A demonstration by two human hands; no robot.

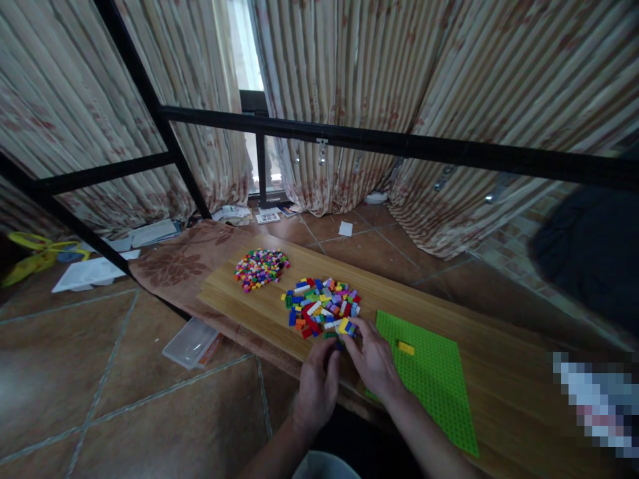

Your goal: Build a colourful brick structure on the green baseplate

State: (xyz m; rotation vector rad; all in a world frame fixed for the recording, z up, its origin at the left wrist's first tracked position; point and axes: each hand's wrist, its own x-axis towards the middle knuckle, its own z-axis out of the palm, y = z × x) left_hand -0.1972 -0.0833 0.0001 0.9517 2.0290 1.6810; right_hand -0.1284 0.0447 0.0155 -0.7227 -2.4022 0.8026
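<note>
My right hand (373, 358) pinches a yellow toy brick (344, 326) with its thumb and fingers at the near edge of a pile of mixed building bricks (322, 303). Blue shows right beside that brick, and I cannot tell whether it is joined on. Close by on the left, my left hand (319, 379) has its fingers curled in; dark green and blue bits show at its fingertips, but what it holds is unclear. A green studded baseplate (432, 379) lies to the right of my right hand, bearing one yellow brick (406, 348) near its upper left part.
A heap of tiny colourful pieces (260, 268) sits further left on the wooden board (224, 286). Brown cloth (174, 259) lies under the board's left end. A black metal frame (349, 136) runs behind. A clear plastic box (190, 342) rests on the tiled floor.
</note>
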